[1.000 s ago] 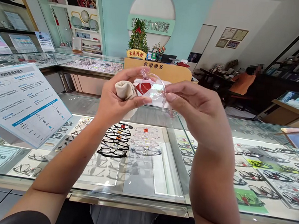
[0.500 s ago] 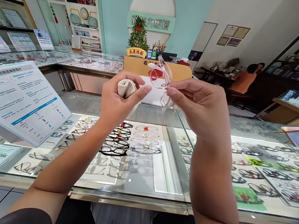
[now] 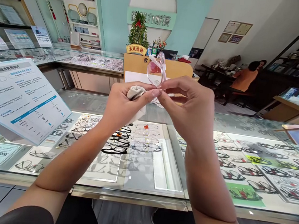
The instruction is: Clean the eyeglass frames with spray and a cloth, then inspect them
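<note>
A pair of clear-framed eyeglasses is held up over the glass counter, one rim upright with a red label behind or on its lens. My right hand pinches the frame near its middle between thumb and fingers. Bunched in my left hand is a pale cleaning cloth, its loose end hanging below the palm. The left thumb and fingertips meet at the eyeglasses, beside the right fingertips. Whether the left fingers grip the frame is partly hidden.
Rows of eyeglasses lie inside the glass display counter below my hands. A tilted printed sign stands on the left. Across the room are a wooden desk with a plant and a seated person in orange.
My left hand has moved right and its fingertips now meet the eyeglasses. The right hand has come slightly left, and the eyeglasses have turned. The cloth stays in the left hand.
</note>
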Motion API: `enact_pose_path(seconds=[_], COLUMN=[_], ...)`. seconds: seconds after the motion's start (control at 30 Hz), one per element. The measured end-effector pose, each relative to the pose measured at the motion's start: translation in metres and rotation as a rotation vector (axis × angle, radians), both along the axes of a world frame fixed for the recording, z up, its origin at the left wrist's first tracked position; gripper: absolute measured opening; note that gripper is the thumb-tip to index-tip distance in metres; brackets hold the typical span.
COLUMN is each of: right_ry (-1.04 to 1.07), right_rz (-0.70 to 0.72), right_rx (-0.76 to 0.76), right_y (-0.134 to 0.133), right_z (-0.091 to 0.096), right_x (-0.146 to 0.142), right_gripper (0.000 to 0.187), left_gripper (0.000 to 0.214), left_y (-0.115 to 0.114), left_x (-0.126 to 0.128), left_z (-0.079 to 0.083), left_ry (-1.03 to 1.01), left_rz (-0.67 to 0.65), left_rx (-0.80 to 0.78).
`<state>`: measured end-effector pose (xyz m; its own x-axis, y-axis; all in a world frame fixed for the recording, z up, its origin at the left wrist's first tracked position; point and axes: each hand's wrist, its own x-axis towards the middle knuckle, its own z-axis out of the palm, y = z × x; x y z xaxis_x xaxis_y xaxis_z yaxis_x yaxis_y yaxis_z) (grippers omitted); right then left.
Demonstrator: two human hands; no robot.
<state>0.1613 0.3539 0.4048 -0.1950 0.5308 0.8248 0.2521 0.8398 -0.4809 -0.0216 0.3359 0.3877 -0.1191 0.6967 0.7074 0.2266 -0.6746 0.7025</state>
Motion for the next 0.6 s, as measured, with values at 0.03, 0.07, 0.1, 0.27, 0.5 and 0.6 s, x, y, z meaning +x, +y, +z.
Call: enact_pose_path(seconds=[0.03,0.07,0.1,0.27,0.5,0.6], right_ry=[-0.011,-0.025,-0.039,-0.136,-0.115,-0.159], right_rz=[-0.004,-0.008,-0.012,0.022,-0.026,0.014], right_rx=[0.002,0.003,0.005,-0.004,-0.008,-0.084], right_y=[-0.001,-0.004,-0.007,-0.024,0.006,0.034], right_z=[0.0,0.0,0.0,0.007,-0.009,-0.045], right_x=[0.0,-0.001,-0.001,0.004,0.036,0.048], right_gripper=[0.026,0.024,0.022,0.017,0.024,0.019], left_gripper=[0.038,0.038,0.038,0.033,0.019,0.017], left_y=[-0.001,-0.001,-0.002,-0.002,-0.02,-0.032], left_x=[0.0,-0.001,-0.001,-0.006,-0.02,-0.022], left_z=[0.001,0.001,0.002,0.004,0.017,0.02], left_ry=[-0.005,-0.01,-0.014,-0.022,0.184,0.428], left_rz=[0.007,0.016,0.028,0.066,0.067,0.015], left_rx=[-0.004,-0.01,-0.017,-0.023,-0.002,-0.067])
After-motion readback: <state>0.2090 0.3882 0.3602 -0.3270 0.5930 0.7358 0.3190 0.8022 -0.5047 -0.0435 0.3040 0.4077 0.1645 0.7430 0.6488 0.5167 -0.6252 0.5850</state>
